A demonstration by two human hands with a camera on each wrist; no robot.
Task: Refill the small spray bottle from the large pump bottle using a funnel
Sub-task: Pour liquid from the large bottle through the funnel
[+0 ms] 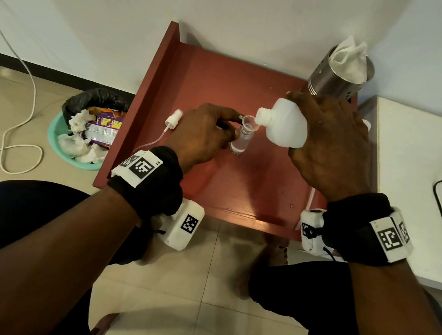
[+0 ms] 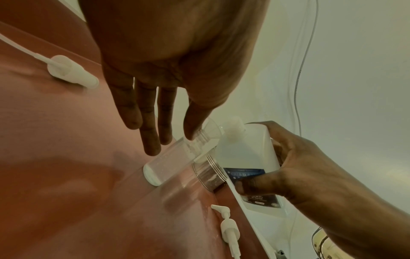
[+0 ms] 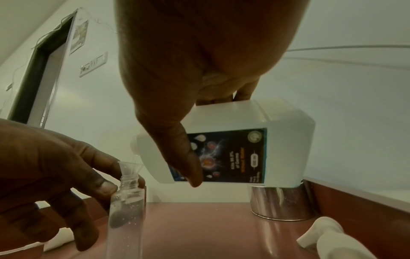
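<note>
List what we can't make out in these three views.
- Fill level of the small spray bottle: head view, left hand covers much of it; clear liquid in clear plastic.
- Large bottle label text: right wrist view, blurred and partly under the thumb.
- Pump head: left wrist view, tube cut off by the bottom edge.

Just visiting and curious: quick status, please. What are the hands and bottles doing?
Left hand pinches small spray bottle at its neck, funnel seated. Right hand tips large bottle, thin stream entering funnel. Nothing blocking.
</note>
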